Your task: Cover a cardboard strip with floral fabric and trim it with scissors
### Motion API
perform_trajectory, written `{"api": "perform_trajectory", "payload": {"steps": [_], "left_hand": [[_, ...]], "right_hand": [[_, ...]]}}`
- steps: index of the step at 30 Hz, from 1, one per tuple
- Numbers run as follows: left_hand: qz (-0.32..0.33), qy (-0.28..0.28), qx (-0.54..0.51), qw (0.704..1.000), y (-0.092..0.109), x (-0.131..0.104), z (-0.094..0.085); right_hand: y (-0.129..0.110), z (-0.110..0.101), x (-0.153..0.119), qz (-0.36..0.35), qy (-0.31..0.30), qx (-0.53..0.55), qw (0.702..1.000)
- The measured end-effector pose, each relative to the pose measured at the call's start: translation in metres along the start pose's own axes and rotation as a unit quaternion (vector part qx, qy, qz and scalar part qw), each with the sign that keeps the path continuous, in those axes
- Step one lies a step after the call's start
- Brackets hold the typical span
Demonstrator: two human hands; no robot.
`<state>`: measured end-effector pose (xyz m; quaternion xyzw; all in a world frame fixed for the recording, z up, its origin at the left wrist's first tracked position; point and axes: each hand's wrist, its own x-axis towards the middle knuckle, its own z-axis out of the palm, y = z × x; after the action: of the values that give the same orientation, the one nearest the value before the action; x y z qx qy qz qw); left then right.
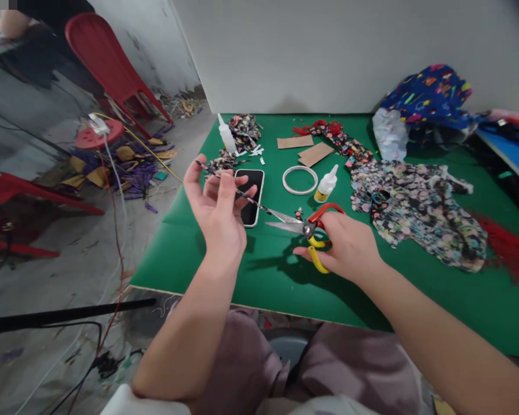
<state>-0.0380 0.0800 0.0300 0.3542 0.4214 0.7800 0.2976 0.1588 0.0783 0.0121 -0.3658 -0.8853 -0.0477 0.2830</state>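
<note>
Between the thumb and fingers of my left hand (222, 202) runs a thin dark floral fabric strip (253, 200), its free end pointing right. My right hand (350, 245) grips scissors (308, 229) with red and yellow handles. Their parted blades lie close to the strip's end; whether they touch it I cannot tell. A tiny floral scrap (299, 213) is just behind the blades. Partly hidden behind my left fingers lies a phone (253, 213). A white tape ring (300, 180) and a small glue bottle (327, 184) are beyond the scissors.
Floral cloth (419, 207) and red threads (510, 248) cover the right of the green table (190, 253). Brown card pieces (315, 154), another bottle (227, 135) and fabric scraps (244, 131) lie toward the back. A red chair (112, 63) and person's arm (14, 23) are at left.
</note>
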Motion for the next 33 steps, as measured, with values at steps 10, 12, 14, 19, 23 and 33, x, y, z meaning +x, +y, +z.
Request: {"api": "perform_trajectory", "payload": {"steps": [10,12,14,19,23,33], "left_hand": [[0.009,0.015,0.067,0.998,0.020,-0.013,0.011],[0.032,0.015,0.077,0.996,0.018,-0.013,0.011],[0.054,0.015,0.085,0.995,0.015,-0.012,0.010],[0.053,0.002,0.077,0.996,0.014,-0.012,0.008],[0.064,-0.001,0.076,0.995,0.013,-0.012,0.009],[0.058,-0.009,0.091,0.994,0.011,-0.013,0.012]], "right_hand": [[0.001,0.003,-0.001,0.031,-0.006,-0.055,0.998],[0.001,0.004,-0.001,0.035,-0.008,-0.050,0.998],[0.001,0.004,-0.001,0.034,-0.005,-0.049,0.998],[0.001,0.003,0.000,0.027,0.001,-0.053,0.998],[0.001,0.003,0.000,0.027,0.003,-0.053,0.998],[0.002,0.005,-0.001,0.034,-0.013,-0.033,0.999]]}}
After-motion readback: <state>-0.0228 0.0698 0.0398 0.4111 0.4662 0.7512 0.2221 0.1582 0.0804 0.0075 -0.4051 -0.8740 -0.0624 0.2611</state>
